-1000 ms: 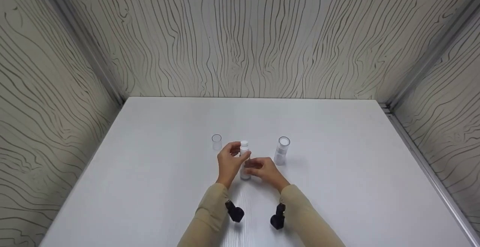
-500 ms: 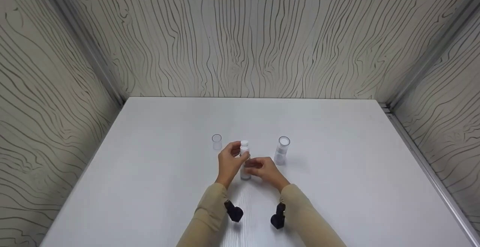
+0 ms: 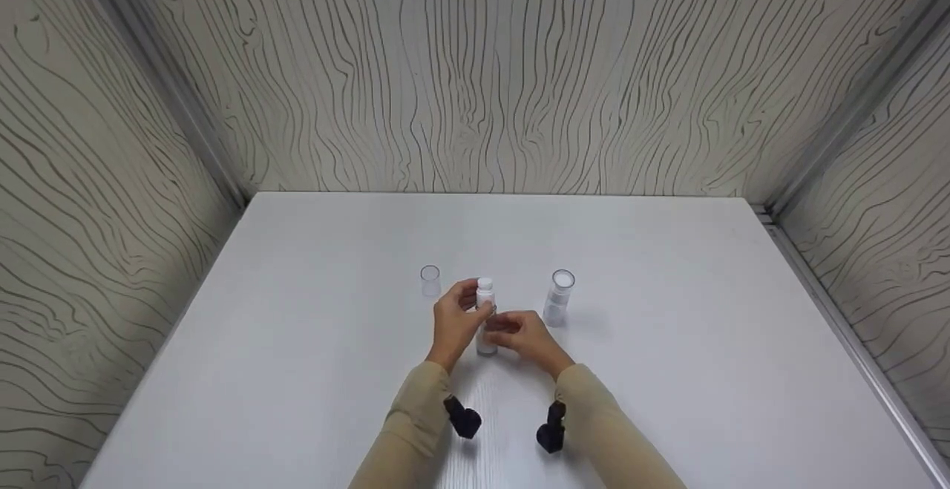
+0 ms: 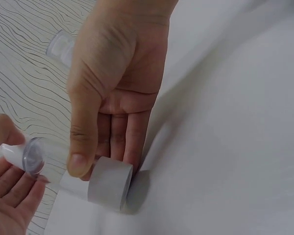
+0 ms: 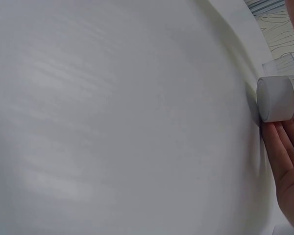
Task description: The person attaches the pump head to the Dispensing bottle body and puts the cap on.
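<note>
A slim upright bottle has a white capped top point(image 3: 485, 294), a clear body and a pale band point(image 4: 110, 183) at its base. My left hand point(image 3: 454, 322) pinches it near the top between thumb and fingers, just under the white cap. Lower down, my right hand point(image 3: 523, 333) grips the clear body, its thumb point(image 4: 81, 142) pressed on the wall in the left wrist view. A clear rim point(image 4: 32, 156) rings the white top there. In the right wrist view, right-hand fingers point(image 5: 284, 147) lie beside the base; much of the body is hidden by the hands.
A small clear cup point(image 3: 430, 281) stands on the white table point(image 3: 334, 274) behind my left hand. Behind the right hand stands a clear cylinder with white parts inside point(image 3: 557, 300). Wood-patterned panels point(image 3: 475, 88) border the table at the back and sides.
Both hands keep their hold on the bottle in almost the same place. The left hand has edged very slightly to the right.
</note>
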Tool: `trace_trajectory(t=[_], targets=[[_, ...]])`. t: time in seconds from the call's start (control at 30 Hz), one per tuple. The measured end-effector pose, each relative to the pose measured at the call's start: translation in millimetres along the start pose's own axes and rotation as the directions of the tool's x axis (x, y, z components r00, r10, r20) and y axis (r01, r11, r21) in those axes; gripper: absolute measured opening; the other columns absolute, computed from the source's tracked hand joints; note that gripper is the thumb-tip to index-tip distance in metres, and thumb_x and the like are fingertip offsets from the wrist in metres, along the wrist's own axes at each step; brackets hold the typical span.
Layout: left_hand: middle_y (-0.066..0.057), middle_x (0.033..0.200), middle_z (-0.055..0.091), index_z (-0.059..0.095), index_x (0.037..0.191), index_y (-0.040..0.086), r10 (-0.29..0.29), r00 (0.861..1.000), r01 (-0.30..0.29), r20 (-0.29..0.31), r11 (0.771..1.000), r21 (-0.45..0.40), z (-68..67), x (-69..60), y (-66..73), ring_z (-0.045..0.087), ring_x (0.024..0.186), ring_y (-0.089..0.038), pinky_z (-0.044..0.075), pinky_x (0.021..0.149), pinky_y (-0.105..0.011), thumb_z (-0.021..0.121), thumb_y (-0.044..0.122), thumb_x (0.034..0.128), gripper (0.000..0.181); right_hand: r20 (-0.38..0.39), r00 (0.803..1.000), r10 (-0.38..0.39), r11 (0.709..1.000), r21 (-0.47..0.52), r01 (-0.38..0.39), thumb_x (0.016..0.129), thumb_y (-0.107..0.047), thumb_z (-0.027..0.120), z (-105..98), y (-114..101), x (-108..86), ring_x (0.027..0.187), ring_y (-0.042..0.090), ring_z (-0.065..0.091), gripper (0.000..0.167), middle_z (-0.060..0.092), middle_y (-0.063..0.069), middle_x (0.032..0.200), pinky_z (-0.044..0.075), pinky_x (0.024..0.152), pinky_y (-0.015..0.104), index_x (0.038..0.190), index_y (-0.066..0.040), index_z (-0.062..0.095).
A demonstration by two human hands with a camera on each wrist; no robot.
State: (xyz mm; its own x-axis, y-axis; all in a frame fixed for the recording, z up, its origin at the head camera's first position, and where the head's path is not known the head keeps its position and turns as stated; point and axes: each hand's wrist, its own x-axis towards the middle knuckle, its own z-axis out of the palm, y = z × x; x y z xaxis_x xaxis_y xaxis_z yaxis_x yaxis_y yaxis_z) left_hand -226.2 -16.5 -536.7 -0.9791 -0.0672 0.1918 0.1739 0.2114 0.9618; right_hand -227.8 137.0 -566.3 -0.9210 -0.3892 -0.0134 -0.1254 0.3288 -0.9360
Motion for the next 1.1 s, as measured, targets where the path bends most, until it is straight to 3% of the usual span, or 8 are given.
trace_trajectory(t=[0.13,0.3,0.37,0.4,0.53,0.63,0.73,1.1], targets=[[-0.024,0.112,0.069,0.060,0.118,-0.006,0.018,0.999,-0.018,0.028,1.000,-0.018,-1.2,1.3,-3.2,0.068,0.103,-0.033,0.057,0.096,-0.040,0.068,0.002,0.0821,0.037,0.022,1.000,-0.020,1.000,-0.016,0.020,0.089,-0.012,0.066,-1,0,-0.2,0.106,0.037,0.068,0.036,0.067,0.030,0.115,0.058,0.087,0.022,0.114,0.013,0.062],[-0.025,0.115,0.067,0.058,0.121,-0.006,0.019,0.996,-0.017,0.082,0.999,-0.032,-3.0,2.7,-6.0,0.067,0.106,-0.035,0.055,0.099,-0.044,0.066,0.002,0.0849,0.038,0.037,0.999,-0.021,1.000,-0.014,0.022,0.089,-0.010,0.065,-3,0,-0.3,0.109,0.041,0.065,0.036,0.066,0.031,0.117,0.058,0.094,0.035,0.116,0.013,0.062],[-0.027,0.116,0.065,0.056,0.122,-0.008,0.016,0.993,-0.013,0.115,0.999,-0.031,-5.8,2.1,0.4,0.065,0.108,-0.038,0.054,0.100,-0.047,0.064,0.000,0.0862,0.037,0.038,0.999,-0.018,1.000,0.000,0.018,0.089,-0.009,0.065,-4,-1,-0.3,0.110,0.042,0.065,0.035,0.065,0.031,0.117,0.057,0.094,0.038,0.117,0.013,0.061],[-0.028,0.117,0.065,0.056,0.122,-0.009,0.019,0.991,-0.014,0.132,0.999,-0.040,-8.3,0.9,5.6,0.065,0.108,-0.039,0.053,0.101,-0.048,0.062,-0.001,0.0867,0.037,0.037,0.999,-0.013,1.000,0.008,0.013,0.089,-0.009,0.065,-4,-1,-0.4,0.110,0.042,0.065,0.035,0.065,0.030,0.117,0.058,0.094,0.037,0.117,0.012,0.061],[-0.027,0.119,0.064,0.055,0.123,-0.009,0.018,0.984,-0.009,0.179,0.998,-0.054,-11.3,3.2,1.9,0.064,0.110,-0.038,0.051,0.104,-0.048,0.061,0.000,0.0884,0.037,0.024,1.000,0.007,1.000,0.016,-0.007,0.089,-0.008,0.065,-2,-1,0.7,0.110,0.041,0.065,0.034,0.066,0.030,0.116,0.058,0.091,0.032,0.116,0.013,0.062],[-0.024,0.121,0.064,0.055,0.126,-0.005,0.018,0.982,-0.007,0.186,0.998,-0.061,-9.7,6.5,-11.8,0.064,0.111,-0.035,0.052,0.104,-0.045,0.063,0.003,0.0890,0.039,0.014,1.000,0.013,1.000,0.005,-0.013,0.089,-0.008,0.065,-1,-2,0.7,0.108,0.040,0.066,0.034,0.067,0.029,0.115,0.057,0.089,0.025,0.116,0.012,0.062],[-0.022,0.122,0.064,0.055,0.126,-0.004,0.021,0.982,-0.010,0.187,0.998,-0.059,-11.0,5.7,-11.5,0.065,0.111,-0.033,0.053,0.103,-0.042,0.063,0.005,0.0891,0.039,0.015,1.000,0.010,1.000,0.009,-0.010,0.088,-0.010,0.067,-2,-2,-0.3,0.108,0.039,0.066,0.035,0.067,0.029,0.115,0.056,0.088,0.019,0.115,0.011,0.063],[-0.022,0.121,0.065,0.057,0.125,-0.004,-0.002,0.986,0.007,0.167,1.000,-0.027,-13.2,2.7,-8.4,0.065,0.112,-0.032,0.055,0.100,-0.037,0.065,0.005,0.0878,0.039,0.021,1.000,0.002,1.000,-0.030,-0.002,0.088,-0.011,0.066,-1,-2,-1.1,0.108,0.039,0.066,0.037,0.067,0.029,0.116,0.057,0.094,0.038,0.117,0.011,0.062]])
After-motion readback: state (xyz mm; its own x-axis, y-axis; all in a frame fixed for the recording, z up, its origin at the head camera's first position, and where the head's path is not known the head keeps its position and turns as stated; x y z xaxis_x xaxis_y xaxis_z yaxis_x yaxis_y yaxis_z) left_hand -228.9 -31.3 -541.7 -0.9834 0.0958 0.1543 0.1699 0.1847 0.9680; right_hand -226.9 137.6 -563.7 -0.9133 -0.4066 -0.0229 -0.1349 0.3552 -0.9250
